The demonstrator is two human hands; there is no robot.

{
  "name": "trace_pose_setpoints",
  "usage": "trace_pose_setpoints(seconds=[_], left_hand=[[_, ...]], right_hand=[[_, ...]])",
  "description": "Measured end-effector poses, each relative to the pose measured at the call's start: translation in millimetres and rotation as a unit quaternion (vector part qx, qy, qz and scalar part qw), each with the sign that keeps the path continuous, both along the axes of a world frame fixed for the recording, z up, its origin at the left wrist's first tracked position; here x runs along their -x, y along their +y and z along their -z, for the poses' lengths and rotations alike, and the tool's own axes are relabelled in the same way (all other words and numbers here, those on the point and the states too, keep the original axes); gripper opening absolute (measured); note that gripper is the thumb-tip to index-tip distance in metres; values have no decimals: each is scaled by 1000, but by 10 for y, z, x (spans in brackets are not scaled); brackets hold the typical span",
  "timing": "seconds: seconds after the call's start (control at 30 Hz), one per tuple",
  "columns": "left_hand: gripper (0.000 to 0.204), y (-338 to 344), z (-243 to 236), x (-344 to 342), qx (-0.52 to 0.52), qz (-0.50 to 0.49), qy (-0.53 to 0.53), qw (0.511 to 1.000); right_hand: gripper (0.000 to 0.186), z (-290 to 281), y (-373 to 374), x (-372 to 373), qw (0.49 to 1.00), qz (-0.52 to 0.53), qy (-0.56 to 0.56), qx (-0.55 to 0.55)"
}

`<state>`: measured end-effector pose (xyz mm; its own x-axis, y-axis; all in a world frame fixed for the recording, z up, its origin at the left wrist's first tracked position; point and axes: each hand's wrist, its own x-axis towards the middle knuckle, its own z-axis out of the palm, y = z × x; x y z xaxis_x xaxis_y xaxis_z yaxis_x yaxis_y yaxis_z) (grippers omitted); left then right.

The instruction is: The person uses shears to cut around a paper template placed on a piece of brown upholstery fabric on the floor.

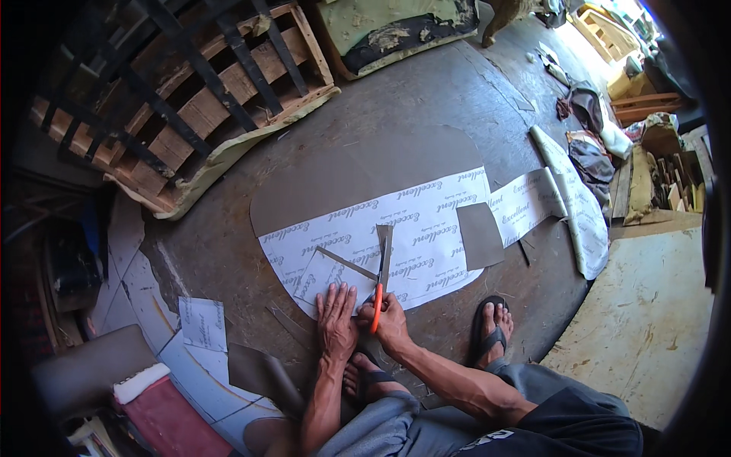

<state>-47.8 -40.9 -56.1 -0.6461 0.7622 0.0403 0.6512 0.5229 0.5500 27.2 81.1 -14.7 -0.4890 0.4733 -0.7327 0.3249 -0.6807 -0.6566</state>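
My right hand (384,320) grips orange-handled scissors (378,305); their blades point away from me beside a narrow grey offcut (384,236). My left hand (336,316) lies with fingers stretched on a small white printed piece (324,278), left of the scissors, with a thin grey strip (343,259) across its upper part. Beneath both hands is a large rounded piece of material (434,282), white printed sheet on the near part and plain grey (358,160) on the far part. A grey rectangle (480,236) sits at its right side.
A slatted wooden furniture frame (190,84) and torn padded piece (403,23) stand behind. Rolled printed material (582,228), fabric scraps (586,107) and a board (624,305) are right. A red cushion (167,415) and offcuts (202,324) lie lower left, around my sandalled feet (495,327).
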Motion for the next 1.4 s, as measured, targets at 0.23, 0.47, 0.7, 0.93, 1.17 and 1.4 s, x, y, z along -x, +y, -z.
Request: trace_pose_setpoints(seconds=[0.23, 0.47, 0.7, 0.93, 1.17, 1.4], left_hand=[[59, 62, 79, -54, -10, -38, 13, 999], [63, 118, 55, -87, 1, -26, 31, 999], [64, 155, 1, -38, -14, -20, 15, 1000], [65, 127, 28, 13, -37, -8, -4, 999], [65, 119, 44, 16, -30, -2, -3, 1000], [65, 93, 54, 29, -30, -1, -1, 1000]], right_hand=[[48, -43, 406, -242, 970, -207, -32, -123], [56, -152, 1225, -528, 854, -434, -107, -266], [54, -207, 1418, -691, 807, -472, -124, -333], [67, -394, 1366, -684, 804, -519, -150, -248], [74, -465, 1365, -868, 816, -550, -117, -135], [76, -522, 1425, -657, 825, -551, -107, -67]])
